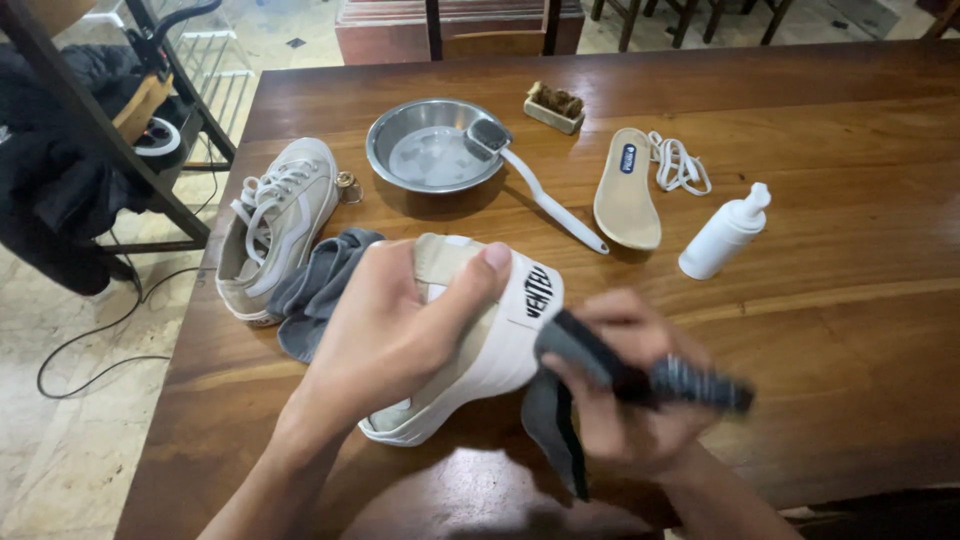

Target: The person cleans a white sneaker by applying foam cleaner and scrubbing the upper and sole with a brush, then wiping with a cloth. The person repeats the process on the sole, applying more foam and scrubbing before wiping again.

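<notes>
My left hand (395, 325) grips a beige sneaker (500, 345) with a white sole, held on its side above the wooden table (830, 300), thumb across the heel. My right hand (625, 395) is closed on a dark grey cloth (560, 420) together with a black brush-like tool (690, 382), pressed at the shoe's heel; the tool is blurred. A second dark cloth (315, 285) lies under the shoe at left.
The matching laced sneaker (275, 225) lies at the table's left edge. Behind are a metal bowl (400, 130) with water and a white-handled brush (545, 195), an insole (625, 190), white laces (680, 165), a white pump bottle (725, 235) and a small wooden brush (555, 105).
</notes>
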